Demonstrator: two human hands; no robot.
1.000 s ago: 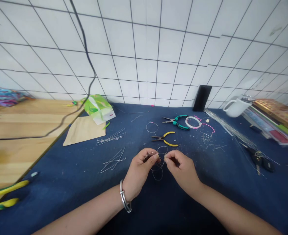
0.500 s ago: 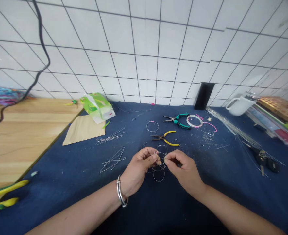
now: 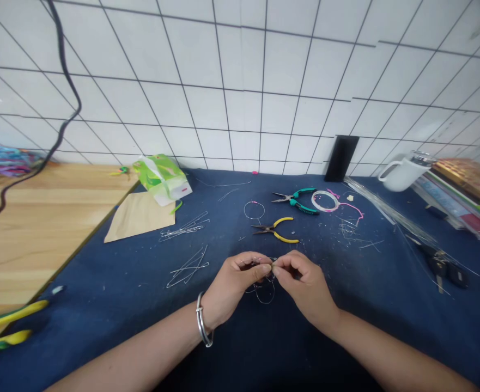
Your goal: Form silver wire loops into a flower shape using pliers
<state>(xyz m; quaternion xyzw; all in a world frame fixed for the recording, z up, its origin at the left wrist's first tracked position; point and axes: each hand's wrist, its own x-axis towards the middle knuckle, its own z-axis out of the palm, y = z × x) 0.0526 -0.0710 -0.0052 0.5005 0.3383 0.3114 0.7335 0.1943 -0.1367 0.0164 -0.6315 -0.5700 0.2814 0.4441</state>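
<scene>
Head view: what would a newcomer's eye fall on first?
Probably the left hand and right hand, pinching thin wire loops below centre. Next, yellow-handled pliers just beyond them, then teal-handled pliers farther back. A bright green packet also stands out left of centre, near the tiled wall.

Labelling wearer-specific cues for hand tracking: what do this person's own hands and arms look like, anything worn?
Left hand: no glove, no sleeve in view; a slim, shiny silver-coloured bangle circles the wrist. Right hand: no glove, no sleeve in view, nothing visible on the wrist.
</scene>
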